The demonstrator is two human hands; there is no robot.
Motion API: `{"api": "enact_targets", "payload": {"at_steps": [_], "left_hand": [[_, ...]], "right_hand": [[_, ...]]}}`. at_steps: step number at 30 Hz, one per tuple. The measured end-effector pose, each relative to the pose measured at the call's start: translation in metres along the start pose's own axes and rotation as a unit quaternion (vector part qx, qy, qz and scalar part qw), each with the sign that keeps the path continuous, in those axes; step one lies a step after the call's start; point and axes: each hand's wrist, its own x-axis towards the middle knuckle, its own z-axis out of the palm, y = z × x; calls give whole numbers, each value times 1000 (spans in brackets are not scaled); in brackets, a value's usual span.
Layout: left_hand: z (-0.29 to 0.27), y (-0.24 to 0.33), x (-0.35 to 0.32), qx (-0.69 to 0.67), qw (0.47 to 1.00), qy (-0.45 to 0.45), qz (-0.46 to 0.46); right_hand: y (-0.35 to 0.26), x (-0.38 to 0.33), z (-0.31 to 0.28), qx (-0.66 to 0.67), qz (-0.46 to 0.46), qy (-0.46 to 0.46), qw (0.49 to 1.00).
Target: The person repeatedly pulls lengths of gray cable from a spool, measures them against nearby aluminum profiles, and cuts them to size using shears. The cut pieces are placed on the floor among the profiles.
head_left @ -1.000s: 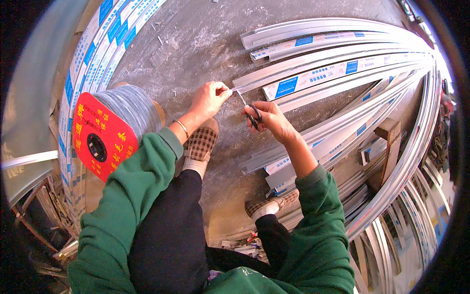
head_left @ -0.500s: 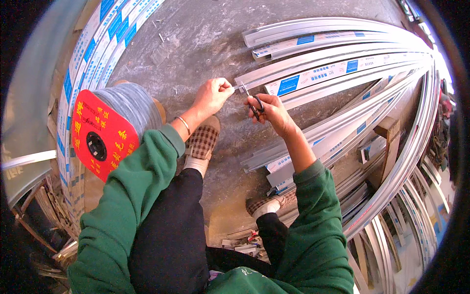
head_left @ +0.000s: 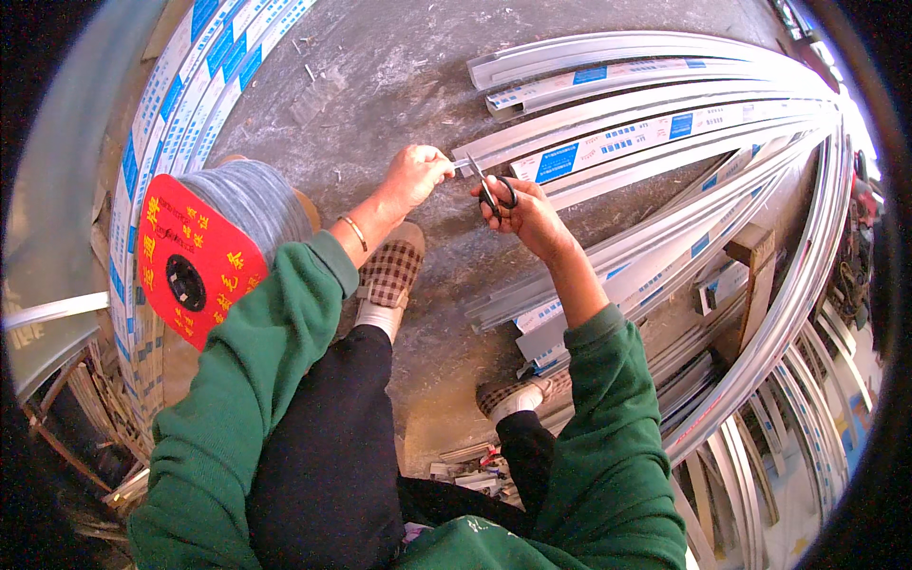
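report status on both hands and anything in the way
Left hand pinched, what it grips too small to tell. Right hand holding black-handled scissors beside it. Pale profiles just beyond; grey-wound spool by left sleeve.

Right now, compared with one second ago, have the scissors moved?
Yes: the scissors have moved up the picture and slightly right, judged against the near end of the blue-labelled profile.

Glare whitens the upper right within a black fisheye rim.
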Motion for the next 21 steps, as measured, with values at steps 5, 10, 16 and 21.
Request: {"api": "enact_targets", "payload": {"at_steps": [5, 10, 16, 21], "left_hand": [[-3, 3, -1, 20, 1000, 7, -22], [-4, 22, -13, -55, 997, 18, 52], [11, 67, -20, -68, 990, -55, 107], [16, 96, -23, -69, 988, -77, 111]], "right_hand": [[1, -1, -1, -97, -19, 35, 994], [-2, -20, 14, -23, -106, 96, 989], [-8, -27, 52, 110, -242, 189, 945], [-2, -25, 76, 118, -266, 247, 924]]}}
